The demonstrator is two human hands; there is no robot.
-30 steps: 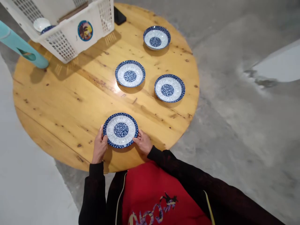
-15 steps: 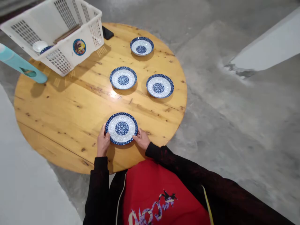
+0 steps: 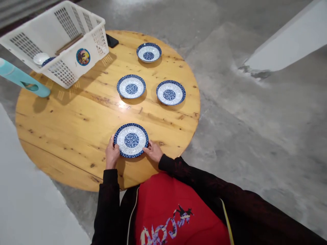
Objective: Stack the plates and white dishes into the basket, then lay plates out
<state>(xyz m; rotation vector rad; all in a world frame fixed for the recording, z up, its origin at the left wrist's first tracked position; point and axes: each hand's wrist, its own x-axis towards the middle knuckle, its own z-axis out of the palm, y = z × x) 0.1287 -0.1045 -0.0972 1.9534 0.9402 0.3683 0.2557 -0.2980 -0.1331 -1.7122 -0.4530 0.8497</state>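
A blue-and-white patterned plate point(image 3: 131, 140) lies near the front edge of a round wooden table point(image 3: 76, 119). My left hand point(image 3: 111, 156) grips its left rim and my right hand point(image 3: 153, 151) grips its right rim, fingers curled on the edge. Three more plates of the same pattern sit farther back: one point(image 3: 131, 86) at the middle, one point(image 3: 170, 92) to its right, one point(image 3: 148, 52) near the far edge.
A white plastic basket point(image 3: 63, 44) stands at the table's back left with a small white dish point(image 3: 41, 58) inside. A teal handle point(image 3: 22, 81) juts in from the left. A dark phone point(image 3: 111, 41) lies behind the basket. Grey concrete floor surrounds the table.
The camera has pulled back and tilted, so the table looks smaller. Both hands stay on the near plate's rim, which has hardly shifted on the table.
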